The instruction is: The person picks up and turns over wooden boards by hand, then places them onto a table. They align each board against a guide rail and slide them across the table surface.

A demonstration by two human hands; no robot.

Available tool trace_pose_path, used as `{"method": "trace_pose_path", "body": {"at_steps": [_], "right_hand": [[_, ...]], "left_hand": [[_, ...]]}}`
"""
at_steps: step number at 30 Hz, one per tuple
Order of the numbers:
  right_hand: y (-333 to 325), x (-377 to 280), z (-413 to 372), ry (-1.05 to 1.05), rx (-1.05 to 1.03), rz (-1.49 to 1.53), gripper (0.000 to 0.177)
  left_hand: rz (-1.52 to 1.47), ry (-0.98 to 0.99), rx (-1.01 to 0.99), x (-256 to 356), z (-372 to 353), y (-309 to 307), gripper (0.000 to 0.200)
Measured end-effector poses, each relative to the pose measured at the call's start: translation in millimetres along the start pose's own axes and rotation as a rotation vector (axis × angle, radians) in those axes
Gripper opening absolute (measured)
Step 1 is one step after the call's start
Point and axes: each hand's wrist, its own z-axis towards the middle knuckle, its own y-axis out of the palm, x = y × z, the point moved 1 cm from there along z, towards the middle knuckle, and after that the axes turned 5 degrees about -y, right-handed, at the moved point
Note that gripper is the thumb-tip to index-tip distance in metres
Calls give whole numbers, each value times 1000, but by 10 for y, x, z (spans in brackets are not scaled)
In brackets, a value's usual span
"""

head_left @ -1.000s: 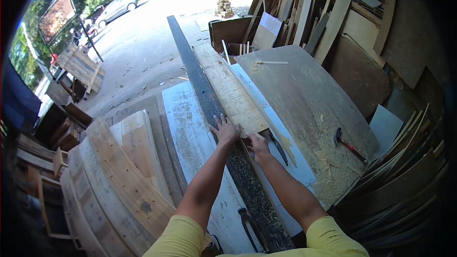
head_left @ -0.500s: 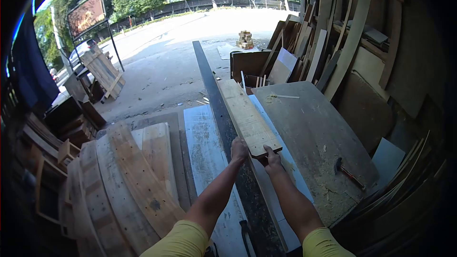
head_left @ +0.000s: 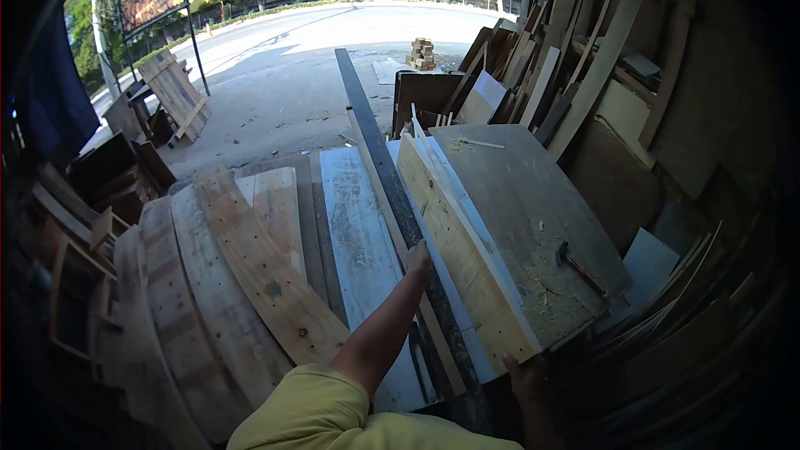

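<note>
My left hand (head_left: 418, 258) is closed around a long dark beam (head_left: 382, 167), about midway along it. A narrow brown wood strip (head_left: 385, 200) lies along the beam's left side, passing beneath that hand. In my right hand (head_left: 523, 377) is the near end of a pale wooden board (head_left: 454, 246), thumb on the end and the other fingers mostly hidden. The board is tilted on its long edge, its broad face turned toward the beam. A whitish panel (head_left: 352, 200) lies under the beam.
Several curved planks (head_left: 267, 275) lie to the left. On the right, a hammer (head_left: 581, 269) and wood shavings rest on a brown panel (head_left: 533, 192). Scrap boards (head_left: 575, 58) lean against the right wall. A stack of small wood blocks (head_left: 421, 54) stands on the ground ahead.
The pale board has tipped from lying flat onto its edge and come nearer. My right hand has moved right and toward me with it. The brown strip now shows left of the beam.
</note>
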Motion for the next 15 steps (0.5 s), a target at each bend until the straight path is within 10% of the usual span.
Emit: {"method": "trace_pose_path", "body": {"at_steps": [2, 7, 15], "right_hand": [[-216, -160, -481, 7, -13, -3, 37], [-534, -501, -1360, 117, -120, -224, 41], [-480, -150, -1899, -41, -160, -115, 43]], "left_hand": [[-522, -449, -189, 193, -757, 217, 67], [-726, -476, -319, -295, -1103, 674, 77], [-848, -25, -191, 136, -1972, 190, 85]]}}
